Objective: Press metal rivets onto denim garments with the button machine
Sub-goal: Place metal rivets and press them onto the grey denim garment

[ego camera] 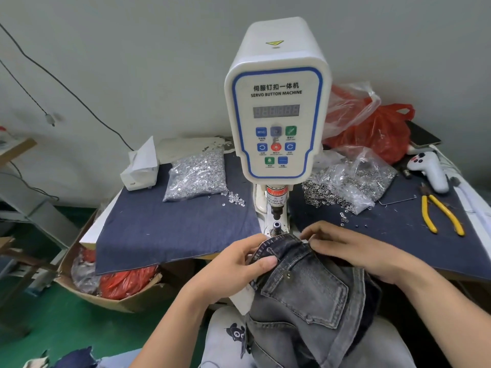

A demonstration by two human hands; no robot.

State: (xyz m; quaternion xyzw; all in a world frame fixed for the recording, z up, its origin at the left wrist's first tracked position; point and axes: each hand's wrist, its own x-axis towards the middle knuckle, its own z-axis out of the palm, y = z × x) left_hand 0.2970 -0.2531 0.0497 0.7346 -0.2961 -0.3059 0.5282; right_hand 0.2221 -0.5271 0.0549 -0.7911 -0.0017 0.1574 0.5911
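Observation:
A white servo button machine stands at the middle of the table, its press head and lower die just beyond the cloth. A grey denim garment with a back pocket lies in my lap, one metal rivet set at the pocket corner. My left hand grips the waistband edge, thumb on top. My right hand pinches the same edge from the right, close to the die. A bag of silver rivets lies left of the machine, a bag of ring parts right of it.
Dark blue cloth covers the table. Yellow-handled pliers, a white handheld device and red plastic bags sit at the right. A tissue box stands at the left. A cardboard box with bags sits on the floor.

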